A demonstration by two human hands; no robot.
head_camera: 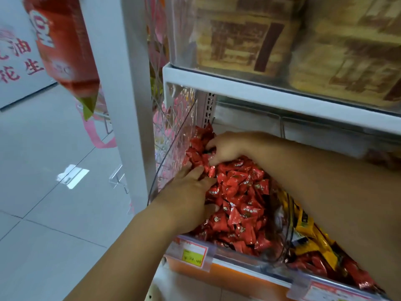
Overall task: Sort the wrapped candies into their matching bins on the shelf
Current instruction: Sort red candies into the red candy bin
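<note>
A clear plastic bin [173, 135] on the shelf is heaped with red wrapped candies [240, 205]. My left hand [188, 194] lies flat on the pile near the bin's left wall, fingers straight and pushing into the candies. My right hand [225, 148] reaches in from the right to the back of the bin, its fingers curled round a few red candies. The neighbouring bin on the right holds yellow wrapped candies [303, 227] mixed with red ones [321, 263], partly hidden by my right forearm.
A white shelf board [238, 83] overhangs the bins, carrying clear boxes of brown-and-tan packets [249, 40]. Price labels [193, 255] line the orange front rail. A white upright post [130, 105] stands left of the bin. A red bag [63, 46] hangs at upper left above tiled floor.
</note>
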